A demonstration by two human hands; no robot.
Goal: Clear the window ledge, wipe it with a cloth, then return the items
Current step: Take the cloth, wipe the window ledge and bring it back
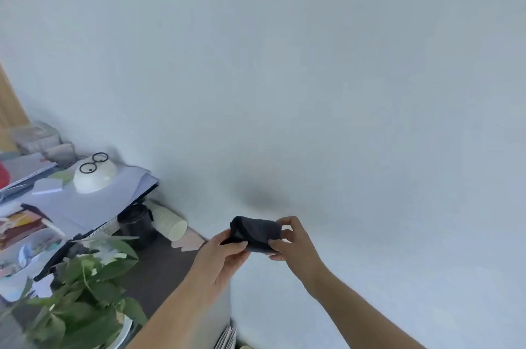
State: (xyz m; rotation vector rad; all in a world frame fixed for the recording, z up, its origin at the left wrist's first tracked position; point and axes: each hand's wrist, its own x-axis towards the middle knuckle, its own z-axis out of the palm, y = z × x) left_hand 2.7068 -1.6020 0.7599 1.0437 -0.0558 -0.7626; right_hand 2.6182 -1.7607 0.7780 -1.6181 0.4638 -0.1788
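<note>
Holding is done w/ both hands: a dark cloth (pixel 255 232) is kept bunched in mid-air, in front of a plain white wall (pixel 313 64) and just right of the table (pixel 159 263). The left hand (pixel 225 249) is curled round the cloth's left end, thumb on top; the right hand (pixel 290 243) pinches the right end betw. thumb and fingertips. No part of the cloth is touching any surface. The window ledge itself is not in view, so it can't be told whether it has been cleared or wiped. Judged from the grip, the cloth is prob. being folded or readied for wiping, i.e. approx. the middle step of the task. On the table a leafy plant (pixel 85 291), a white bowl (pixel 95 175) turned upside down on loose papers (pixel 85 203), and stacked paper cups (pixel 168 220) lying on their side are seen; whether any of these came off the ledge can't be told. Left to do, as far as shown: the wipe itself, then the items' return.
</note>
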